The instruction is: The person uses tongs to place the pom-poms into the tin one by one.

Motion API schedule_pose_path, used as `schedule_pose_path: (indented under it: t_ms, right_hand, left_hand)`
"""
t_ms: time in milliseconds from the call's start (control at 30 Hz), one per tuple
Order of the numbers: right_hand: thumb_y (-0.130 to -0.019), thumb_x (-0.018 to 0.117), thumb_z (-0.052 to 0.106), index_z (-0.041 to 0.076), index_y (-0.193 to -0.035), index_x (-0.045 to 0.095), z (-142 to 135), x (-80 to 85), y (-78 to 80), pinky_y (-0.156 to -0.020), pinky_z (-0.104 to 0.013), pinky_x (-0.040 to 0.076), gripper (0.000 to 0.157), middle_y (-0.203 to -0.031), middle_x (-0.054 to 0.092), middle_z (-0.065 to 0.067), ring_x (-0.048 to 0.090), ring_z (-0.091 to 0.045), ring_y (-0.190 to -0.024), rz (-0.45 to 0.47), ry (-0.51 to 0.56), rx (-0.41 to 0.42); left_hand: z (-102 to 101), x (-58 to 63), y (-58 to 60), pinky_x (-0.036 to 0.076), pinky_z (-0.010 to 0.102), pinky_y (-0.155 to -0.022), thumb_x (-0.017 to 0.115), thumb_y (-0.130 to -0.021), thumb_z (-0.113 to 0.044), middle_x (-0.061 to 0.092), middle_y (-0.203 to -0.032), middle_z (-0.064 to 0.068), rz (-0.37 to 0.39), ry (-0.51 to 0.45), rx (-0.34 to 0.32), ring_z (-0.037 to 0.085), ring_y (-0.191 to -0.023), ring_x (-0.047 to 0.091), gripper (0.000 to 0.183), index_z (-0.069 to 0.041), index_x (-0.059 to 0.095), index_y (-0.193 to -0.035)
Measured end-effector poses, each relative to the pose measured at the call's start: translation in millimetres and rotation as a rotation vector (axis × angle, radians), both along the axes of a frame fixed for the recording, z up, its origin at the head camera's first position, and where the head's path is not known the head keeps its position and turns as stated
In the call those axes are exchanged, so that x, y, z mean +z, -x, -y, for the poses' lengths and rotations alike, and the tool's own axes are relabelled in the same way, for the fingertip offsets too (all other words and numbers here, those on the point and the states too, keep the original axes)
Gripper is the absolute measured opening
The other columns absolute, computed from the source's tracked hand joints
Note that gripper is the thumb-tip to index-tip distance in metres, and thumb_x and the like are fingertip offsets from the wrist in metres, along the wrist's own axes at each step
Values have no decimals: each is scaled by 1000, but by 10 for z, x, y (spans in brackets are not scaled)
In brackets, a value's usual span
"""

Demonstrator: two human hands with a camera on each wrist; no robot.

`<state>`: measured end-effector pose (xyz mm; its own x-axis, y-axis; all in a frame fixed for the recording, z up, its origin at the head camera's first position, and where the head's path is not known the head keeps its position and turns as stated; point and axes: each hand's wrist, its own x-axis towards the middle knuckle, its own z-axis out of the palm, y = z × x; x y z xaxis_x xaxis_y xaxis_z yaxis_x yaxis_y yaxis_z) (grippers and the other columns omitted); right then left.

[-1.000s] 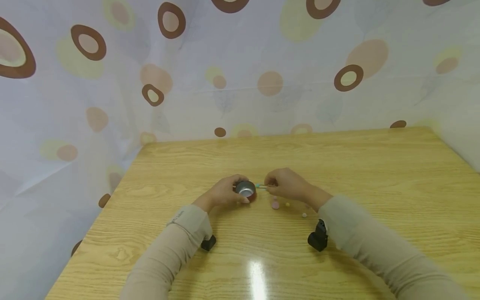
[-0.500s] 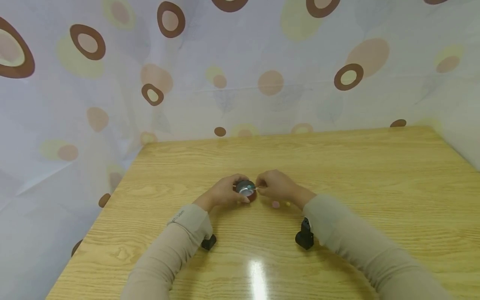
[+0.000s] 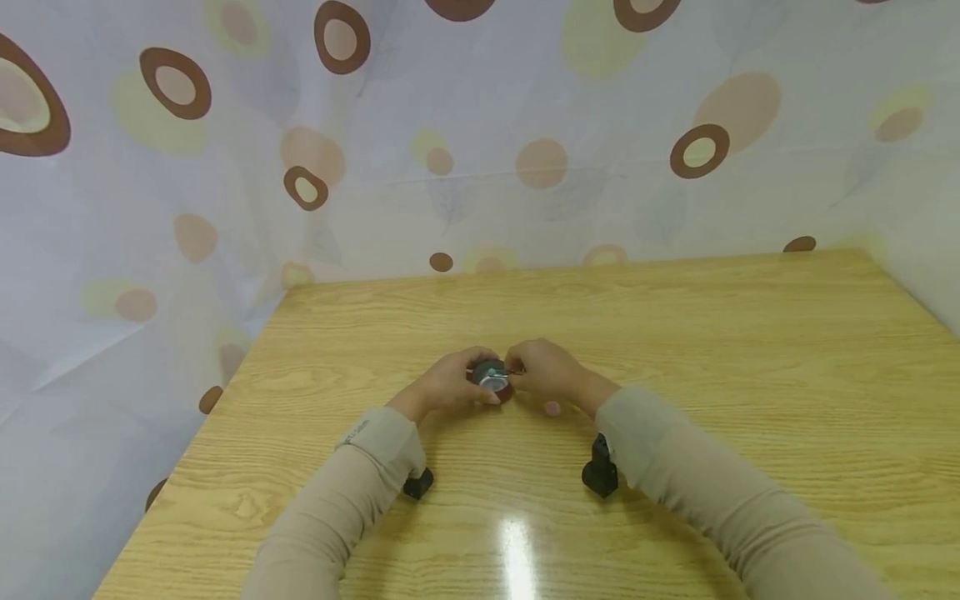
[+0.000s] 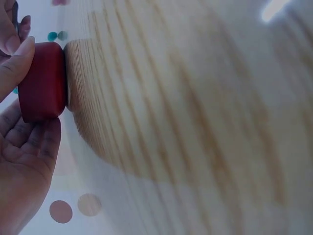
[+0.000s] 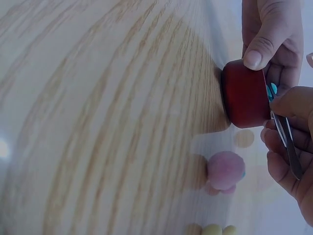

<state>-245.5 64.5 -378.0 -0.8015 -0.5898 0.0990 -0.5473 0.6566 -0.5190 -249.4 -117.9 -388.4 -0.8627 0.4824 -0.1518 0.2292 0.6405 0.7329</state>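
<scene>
My left hand [image 3: 448, 382] grips a small red bowl [image 5: 244, 95] with a shiny metal inside, its thumb on the near side and fingers round the far side. The bowl stands on the table. My right hand [image 3: 551, 371] pinches metal tweezers [image 5: 287, 144] and sits close to the bowl's right rim. At the tweezers' tips a small teal piece [image 5: 272, 90] shows over the bowl's opening; whether the tips still clasp it, I cannot tell.
A fuzzy pink ball [image 5: 226, 170] lies on the wooden table [image 3: 480, 517] right of the bowl. Small yellow balls [image 5: 212, 229] lie beyond it. In the left wrist view a small teal ball [image 4: 52, 36] shows past the bowl. A patterned cloth [image 3: 480, 208] hangs behind.
My right hand has moved left with the tweezers, bringing their tips and the teal piece from beside the bowl to over its opening. My left hand and the bowl have stayed put.
</scene>
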Motion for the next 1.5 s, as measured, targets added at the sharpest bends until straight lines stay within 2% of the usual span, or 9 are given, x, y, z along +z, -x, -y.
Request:
schedule_pose_path:
  t_ms: [233, 467, 767, 1033, 1267, 1500]
  right_hand:
    - [-78, 59, 8, 4, -83, 63, 14, 41, -14, -65, -27, 45, 7, -78, 59, -1, 51, -11, -69, 1, -18, 2]
    - [-77, 58, 7, 4, -83, 63, 2, 64, -14, -61, -26, 43, 8, -75, 57, 0, 49, -12, -66, 8, -36, -17]
    - [-78, 59, 10, 6, -81, 63, -45, 44, -3, -61, -25, 43, 7, -74, 57, 2, 50, -11, -66, 2, -25, -4]
    - [-75, 60, 6, 4, -83, 63, -142, 125, -20, -70, -31, 45, 9, -79, 61, -3, 55, -15, -75, -45, 15, 2]
    - [-78, 61, 9, 3, -85, 63, -251, 181, -34, -69, -32, 45, 10, -79, 60, -3, 55, -15, -73, -75, 28, 8]
    - [-77, 62, 8, 3, -83, 62, -385, 189, -78, -69, -33, 45, 8, -79, 59, -2, 55, -16, -74, -65, 48, -17]
  left_hand:
    - [-1, 12, -1, 38, 34, -85, 72, -70, -16, 48, -114, 5, 6, 7, 6, 22, -107, 44, 53, -13, 47, -117]
    - [-7, 20, 0, 38, 34, -86, 72, -70, -17, 49, -115, 5, -3, 8, -5, 23, -108, 44, 52, -13, 47, -116]
    - [-11, 6, 1, 38, 35, -87, 72, -70, -17, 50, -113, 3, 21, 6, -8, 23, -107, 44, 53, -13, 47, -116]
    - [-21, 40, 1, 38, 34, -86, 74, -68, -20, 50, -111, 2, 18, 14, 13, 22, -106, 45, 56, -12, 48, -116]
    - [-8, 63, 2, 39, 33, -86, 74, -67, -20, 49, -112, 5, 28, -1, 13, 23, -105, 46, 59, -10, 46, -118]
    - [-4, 41, 8, 39, 33, -85, 74, -67, -20, 49, -111, 4, 22, -2, -4, 23, -105, 46, 58, -10, 46, -117]
